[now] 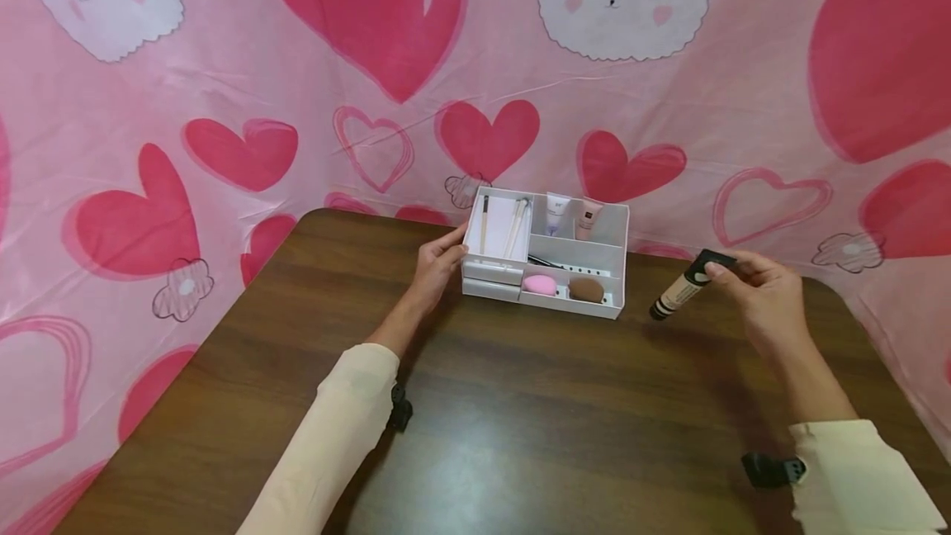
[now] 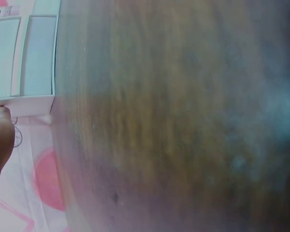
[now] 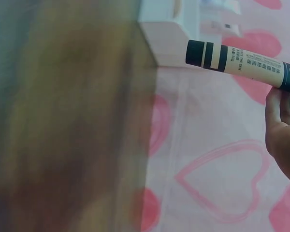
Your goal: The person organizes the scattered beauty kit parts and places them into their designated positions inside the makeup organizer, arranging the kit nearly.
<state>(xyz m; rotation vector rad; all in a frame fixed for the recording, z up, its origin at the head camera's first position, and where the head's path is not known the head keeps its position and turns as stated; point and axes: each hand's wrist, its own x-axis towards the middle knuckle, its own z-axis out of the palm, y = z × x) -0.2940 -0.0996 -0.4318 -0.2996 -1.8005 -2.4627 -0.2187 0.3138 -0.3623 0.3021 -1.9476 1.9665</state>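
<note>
A white makeup organizer [image 1: 570, 304] stands at the back of the table. My left hand [image 1: 437, 267] touches its left side, the index finger extended along the wall and the thumb near the front corner. In the left wrist view part of the left hand [image 2: 1, 137] shows at that side wall. To the right of the organizer, my right hand [image 1: 768, 300] pinches a beige concealer tube [image 1: 679, 291] by one black end. The tube is tilted above the table, its other black end pointing down and left. The right wrist view shows printed lettering on the concealer tube [image 3: 253, 65].
Makeup brushes [image 1: 513, 229] lie in the organizer's left tray, above two small drawers [image 1: 492, 283]. Two small squeeze tubes [image 1: 555, 215] stand in the back compartment. A pink sponge [image 1: 540, 284] and a brown rounded item [image 1: 586, 290] sit in front. A heart-printed cloth [image 1: 490, 139] hangs behind the table.
</note>
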